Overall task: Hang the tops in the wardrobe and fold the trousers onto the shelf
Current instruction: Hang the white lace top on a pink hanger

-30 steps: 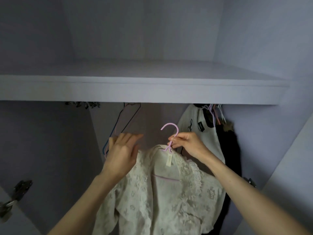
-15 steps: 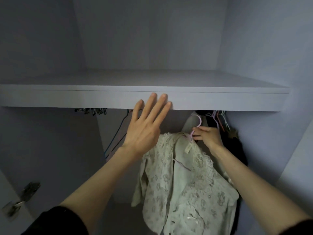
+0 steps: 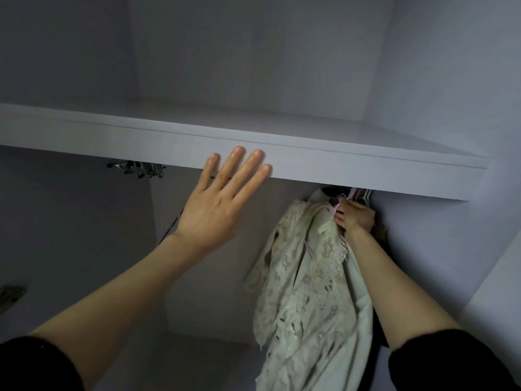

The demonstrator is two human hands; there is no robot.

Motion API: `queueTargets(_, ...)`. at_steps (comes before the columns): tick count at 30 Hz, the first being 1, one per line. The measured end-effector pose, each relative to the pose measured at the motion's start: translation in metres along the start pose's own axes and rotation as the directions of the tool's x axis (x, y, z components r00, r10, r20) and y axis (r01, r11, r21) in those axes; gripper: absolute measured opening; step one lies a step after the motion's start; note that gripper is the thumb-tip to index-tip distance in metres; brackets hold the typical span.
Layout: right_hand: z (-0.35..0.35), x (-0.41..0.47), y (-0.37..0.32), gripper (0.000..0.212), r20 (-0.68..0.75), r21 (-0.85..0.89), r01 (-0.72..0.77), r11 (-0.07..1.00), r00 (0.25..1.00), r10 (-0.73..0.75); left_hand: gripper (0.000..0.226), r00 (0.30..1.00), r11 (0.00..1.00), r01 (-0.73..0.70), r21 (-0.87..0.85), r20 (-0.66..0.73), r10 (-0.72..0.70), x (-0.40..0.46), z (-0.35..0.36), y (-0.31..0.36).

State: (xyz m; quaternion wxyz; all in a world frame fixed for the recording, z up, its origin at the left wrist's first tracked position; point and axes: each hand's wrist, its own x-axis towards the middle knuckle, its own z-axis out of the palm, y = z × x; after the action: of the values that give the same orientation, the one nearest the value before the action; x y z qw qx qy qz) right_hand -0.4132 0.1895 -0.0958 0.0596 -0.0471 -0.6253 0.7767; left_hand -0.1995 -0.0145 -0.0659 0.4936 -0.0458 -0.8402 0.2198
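- Lace top [image 3: 307, 283]: judged light, soft and limp; best carried by its pink hanger [image 3: 334, 211].
- Right hand [image 3: 355, 218]: hanger neck is pinched under the shelf [image 3: 338, 167].
- Left hand [image 3: 217, 204]: fingers are spread flat, nothing held.

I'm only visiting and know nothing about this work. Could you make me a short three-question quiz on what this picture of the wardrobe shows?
1. True or false: the left hand grips the pink plastic hanger.
2. Where does the cream lace top hang? A) at the left end, B) in the middle, C) at the right end, below the white wooden shelf.
3. Fill in: the right hand holds the hanger just below its ____.

Key
1. False: the left hand is open, its straight fingers in front of the shelf's front edge.
2. C.
3. Hook; whether the hook is already over a rail is hidden by the shelf.
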Motion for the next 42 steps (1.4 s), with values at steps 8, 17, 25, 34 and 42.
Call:
queueTargets(8, 0.018, 0.031, 0.003, 0.043, -0.092, -0.05, 0.023, 0.998, 0.995, -0.027, 0.092, 1.0, 0.999, 0.008, 0.042, -0.011, -0.007, -0.001, 0.005, 0.002)
queueTargets(17, 0.031, 0.033, 0.012, 0.022, -0.137, 0.049, 0.044, 0.998, 0.99, -0.037, 0.098, 0.998, 0.998, 0.006, 0.058, -0.063, -0.003, 0.002, 0.009, 0.002)
queueTargets(25, 0.032, 0.034, 0.018, 0.03, -0.055, 0.065, 0.193, 0.979, 0.98, -0.19, 0.093, 0.995, 0.998, 0.005, 0.057, -0.104, 0.001, 0.002, 0.011, 0.002)
queueTargets(34, 0.04, 0.036, 0.021, 0.022, -0.258, -0.034, 0.361, 0.932, 0.898, -0.357, 0.092, 0.986, 0.998, 0.05, 0.029, -0.161, -0.044, 0.001, 0.019, 0.009)
queueTargets(42, 0.043, 0.035, 0.0, 0.025, -0.28, -0.151, 0.359, 0.921, 0.878, -0.388, 0.092, 0.98, 0.997, 0.075, 0.014, -0.184, -0.071, 0.001, 0.021, 0.012)
